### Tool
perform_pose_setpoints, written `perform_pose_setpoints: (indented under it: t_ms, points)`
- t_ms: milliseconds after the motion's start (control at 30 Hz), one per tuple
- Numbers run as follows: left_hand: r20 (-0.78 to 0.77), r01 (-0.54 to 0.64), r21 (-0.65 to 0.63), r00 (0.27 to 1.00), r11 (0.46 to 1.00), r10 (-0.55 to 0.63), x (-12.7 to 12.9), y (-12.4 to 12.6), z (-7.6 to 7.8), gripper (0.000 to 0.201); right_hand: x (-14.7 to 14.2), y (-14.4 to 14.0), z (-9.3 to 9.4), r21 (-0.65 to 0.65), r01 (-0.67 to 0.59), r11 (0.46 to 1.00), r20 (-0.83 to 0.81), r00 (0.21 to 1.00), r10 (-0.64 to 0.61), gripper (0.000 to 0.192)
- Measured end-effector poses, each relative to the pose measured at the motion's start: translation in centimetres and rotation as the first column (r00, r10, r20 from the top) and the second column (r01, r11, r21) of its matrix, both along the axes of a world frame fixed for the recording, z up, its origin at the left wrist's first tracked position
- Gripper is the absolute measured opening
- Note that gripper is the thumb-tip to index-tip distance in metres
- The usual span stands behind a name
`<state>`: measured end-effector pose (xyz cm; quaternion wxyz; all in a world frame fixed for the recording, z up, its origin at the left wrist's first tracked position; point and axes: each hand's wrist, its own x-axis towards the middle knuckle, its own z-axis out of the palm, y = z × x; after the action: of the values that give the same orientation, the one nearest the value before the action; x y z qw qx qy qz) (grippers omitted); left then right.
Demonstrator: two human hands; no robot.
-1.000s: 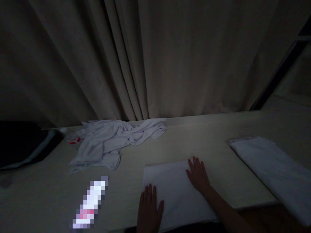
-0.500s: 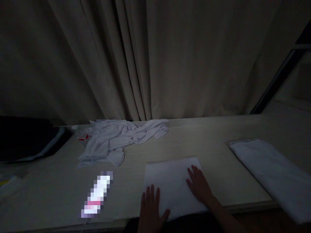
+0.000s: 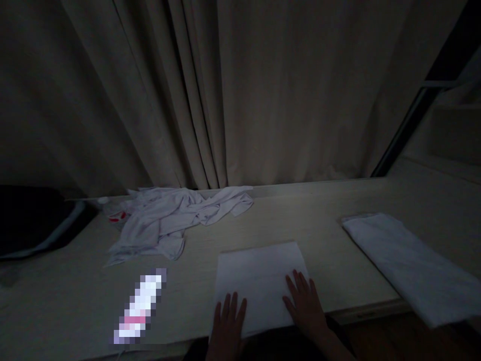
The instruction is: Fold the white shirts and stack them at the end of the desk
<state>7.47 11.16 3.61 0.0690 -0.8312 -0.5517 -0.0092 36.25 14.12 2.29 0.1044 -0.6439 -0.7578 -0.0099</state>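
In a dim room, a person's left hand (image 3: pixel 226 326) and right hand (image 3: pixel 304 303) lie flat, fingers spread and gripping nothing, on the near edge of a folded white cloth (image 3: pixel 259 281) at the front of the pale tabletop (image 3: pixel 319 220). A crumpled white garment (image 3: pixel 173 218) sprawls near the drawn curtain (image 3: pixel 240 95); another folded cloth (image 3: pixel 409 263) lies well apart to the right.

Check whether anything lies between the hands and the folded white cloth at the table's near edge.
Nothing visible does. The left hand and right hand both rest flat directly on the folded white cloth.
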Motion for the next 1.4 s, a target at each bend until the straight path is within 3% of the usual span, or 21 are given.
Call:
perform_pose_setpoints:
  t_ms: [200, 400, 500, 633, 767, 900, 1067, 1167, 1267, 1400]
  points:
    - [-0.012, -0.01, 0.116, 1.0, 0.993, 0.011, -0.3, 1.2, -0.4, 0.081, -0.5, 0.5, 1.0, -0.003, 0.004, 1.0, -0.011, 1.0, -0.004, 0.061]
    - [0.038, 0.099, 0.222, 0.993, 0.97, -0.11, -1.0, 0.7, 0.3, 0.078, 0.3, 0.7, 0.8, 0.039, -0.052, 0.998, -0.003, 0.999, 0.052, 0.059]
    - [0.05, 0.101, 0.23, 0.992, 0.968, -0.115, -1.5, 0.7, 0.3, 0.064, 0.9, 0.6, 0.7, 0.044, -0.074, 0.996, 0.008, 0.997, 0.074, 0.059]
    - [0.124, 0.012, 0.234, 0.991, 0.972, -0.042, -1.3, 1.7, 0.2, 0.052, 1.0, 0.4, 1.5, 0.076, -0.086, 0.993, 0.02, 0.996, 0.084, 0.061]
    - [0.191, -0.07, 0.205, 0.981, 0.976, 0.03, 0.3, 3.0, 1.2, 0.053, -0.4, -0.1, 2.3, 0.123, -0.142, 0.982, 0.027, 0.99, 0.139, 0.061]
    - [0.174, -0.133, 0.112, 0.978, 0.985, 0.113, 1.1, 3.1, 1.3, 0.058, -0.9, -0.5, 1.4, 0.084, -0.17, 0.982, 0.029, 0.985, 0.168, 0.062]
    - [0.151, -0.193, 0.056, 0.972, 0.98, 0.183, 0.4, 2.7, 0.7, 0.062, 0.4, -0.2, 0.9, 0.052, -0.197, 0.979, 0.025, 0.98, 0.196, 0.065]
    - [0.153, -0.18, 0.094, 0.974, 0.979, 0.165, 0.3, 4.4, 2.1, 0.064, 0.6, 1.7, 2.4, 0.069, -0.166, 0.984, 0.002, 0.986, 0.166, 0.063]
    - [0.176, -0.176, 0.141, 0.973, 0.974, 0.15, 0.9, 7.7, 3.8, 0.062, -0.3, 5.4, 4.0, 0.066, -0.115, 0.991, -0.02, 0.993, 0.117, 0.061]
    - [0.19, -0.158, 0.125, 0.973, 0.979, 0.133, 1.6, 11.8, 3.9, 0.059, -1.2, 10.6, 4.4, 0.003, -0.093, 0.996, -0.037, 0.995, 0.093, 0.066]
